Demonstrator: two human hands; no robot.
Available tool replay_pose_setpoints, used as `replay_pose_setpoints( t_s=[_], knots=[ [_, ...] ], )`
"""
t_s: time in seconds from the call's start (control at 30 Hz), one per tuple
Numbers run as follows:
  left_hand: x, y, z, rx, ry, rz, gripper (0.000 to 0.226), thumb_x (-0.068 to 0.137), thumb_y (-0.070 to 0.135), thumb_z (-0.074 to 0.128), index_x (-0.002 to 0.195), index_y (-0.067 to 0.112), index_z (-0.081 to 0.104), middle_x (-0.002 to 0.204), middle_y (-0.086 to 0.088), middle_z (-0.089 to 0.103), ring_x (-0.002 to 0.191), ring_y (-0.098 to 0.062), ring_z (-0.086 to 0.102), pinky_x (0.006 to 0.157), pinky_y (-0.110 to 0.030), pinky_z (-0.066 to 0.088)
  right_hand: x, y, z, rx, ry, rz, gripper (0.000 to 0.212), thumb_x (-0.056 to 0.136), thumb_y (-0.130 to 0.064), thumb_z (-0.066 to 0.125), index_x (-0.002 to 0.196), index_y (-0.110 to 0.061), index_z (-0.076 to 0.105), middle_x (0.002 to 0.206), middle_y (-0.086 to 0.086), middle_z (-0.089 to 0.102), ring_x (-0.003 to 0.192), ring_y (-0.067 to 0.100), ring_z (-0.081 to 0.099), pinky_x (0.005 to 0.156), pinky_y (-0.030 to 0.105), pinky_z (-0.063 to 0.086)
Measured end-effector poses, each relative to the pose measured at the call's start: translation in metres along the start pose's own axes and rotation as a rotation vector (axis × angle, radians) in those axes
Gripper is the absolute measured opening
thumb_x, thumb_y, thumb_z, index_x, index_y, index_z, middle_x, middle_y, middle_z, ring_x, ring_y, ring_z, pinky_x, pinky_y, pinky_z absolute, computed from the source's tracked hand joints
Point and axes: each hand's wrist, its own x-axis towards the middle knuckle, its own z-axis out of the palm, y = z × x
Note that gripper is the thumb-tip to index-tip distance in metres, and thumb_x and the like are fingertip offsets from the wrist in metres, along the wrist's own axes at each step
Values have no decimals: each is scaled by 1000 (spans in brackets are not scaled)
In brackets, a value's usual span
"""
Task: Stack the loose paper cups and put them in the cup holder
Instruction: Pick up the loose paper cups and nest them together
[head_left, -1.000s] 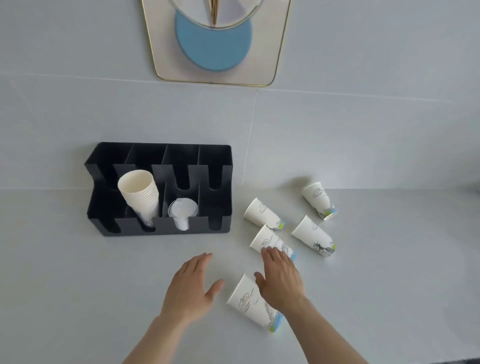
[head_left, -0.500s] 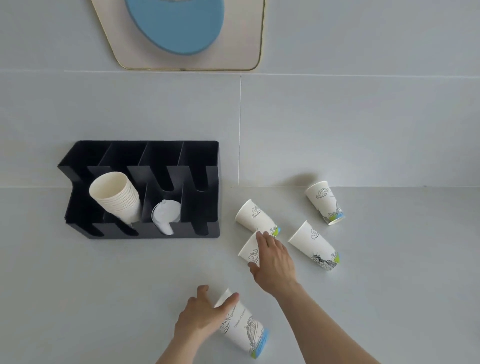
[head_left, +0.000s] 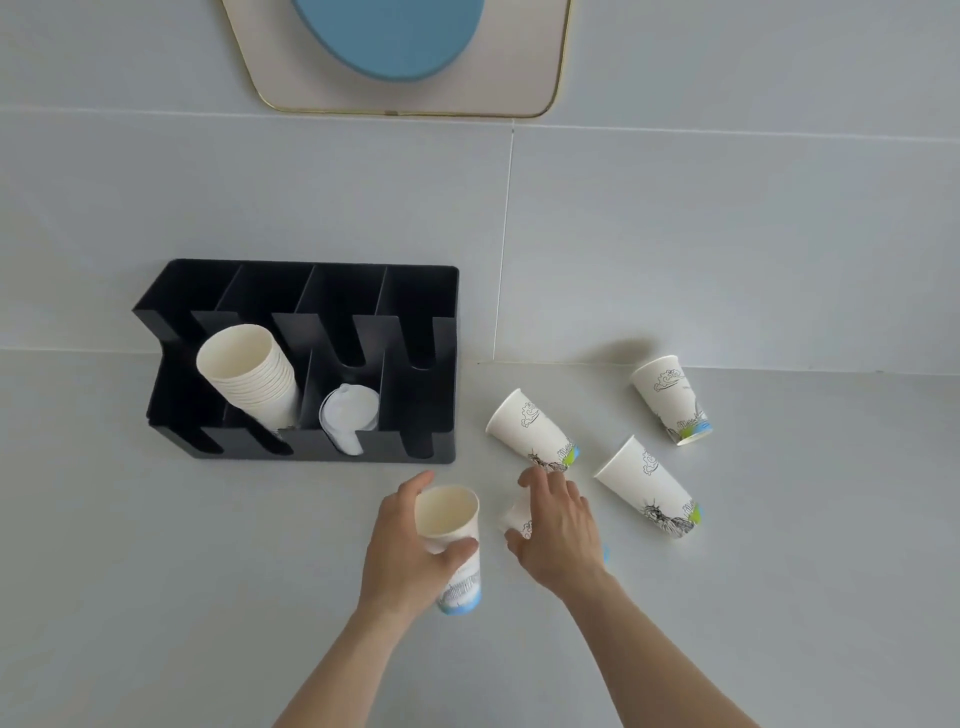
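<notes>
Paper, thin and light, makes the cup (head_left: 451, 540) in the left hand (head_left: 410, 551) easy to lift but easy to crush. The fingers wrap round its upper wall just under the rim, mouth up, and it appears raised off the counter (head_left: 156, 597). A light hold on the side wall, not the rim, would likely keep it round enough to take the next cup. The right hand (head_left: 561, 535) curls over a second cup (head_left: 517, 519) lying on its side; whether it grips it yet cannot be told. Three more cups lie loose nearby: one (head_left: 532, 431) just beyond the right hand, one (head_left: 649, 488) to its right, one (head_left: 672, 397) near the wall. The black holder (head_left: 426, 291) sits to the left, with a stack of plain cups (head_left: 249, 376) in its second slot and lids (head_left: 348, 415) in its third.
</notes>
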Motion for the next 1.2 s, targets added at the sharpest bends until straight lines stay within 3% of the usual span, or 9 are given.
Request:
replay_pose_setpoints(
  t_s=[0.23,0.4,0.5,0.6,0.73,0.83,0.97,1.13,1.2],
  knots=[
    [-16,-13,4,139,35,210,106,58,36,92,142,49,30,130,34,26,106,2,48,78,-22,47,-9,-3,-45,452,359,-37,100,69,-32,90,151,-17,35,121,2,48,108,22,53,85,34,50],
    [-22,-14,14,150,8,210,114,58,41,91,147,47,19,130,32,19,99,-3,52,74,-25,48,-20,-24,-84,702,366,-185,98,68,-34,88,152,-23,38,126,-5,47,115,7,54,91,9,44],
    [-21,-18,14,111,8,202,119,56,43,90,149,46,16,129,32,22,105,-4,52,73,-25,49,-33,-39,-91,753,289,-270,93,68,-34,87,149,-26,42,131,-7,47,124,11,52,96,16,46],
    [-20,-23,10,44,12,204,115,52,49,89,145,53,21,130,41,36,111,2,55,73,-21,51,-44,-51,-80,764,208,-297,91,67,-31,88,146,-26,44,132,-7,48,126,13,52,98,25,49],
    [-16,-26,10,2,41,165,105,50,56,88,136,61,27,131,39,49,115,6,58,76,-17,50,-47,-58,-51,723,137,-286,89,68,-40,84,146,-22,46,134,-7,48,125,1,50,100,16,46],
    [-18,-27,12,-7,29,128,120,52,52,86,143,67,11,132,36,53,112,4,61,77,-19,51,-54,-50,-31,567,87,-299,94,70,-45,82,150,-18,40,142,-10,41,127,-2,47,101,17,45],
    [-18,-27,9,14,-18,171,132,50,46,92,145,68,1,126,45,48,106,11,58,77,-17,51,-56,-40,-15,445,50,-297,88,82,-56,72,153,-18,37,149,-14,37,130,9,50,101,25,47],
    [-19,-27,7,72,-13,215,104,60,43,84,145,55,24,135,44,38,119,6,52,86,-14,45,-48,-36,-13,423,28,-244,85,78,-61,71,149,-23,45,138,-14,48,117,10,58,94,29,51],
    [-19,-28,6,49,-3,215,102,60,47,85,143,54,26,137,43,39,118,13,50,85,-12,43,-36,-33,-17,410,-12,-252,84,75,-64,71,145,-24,50,134,-14,53,116,10,60,96,31,52]
  ],
)
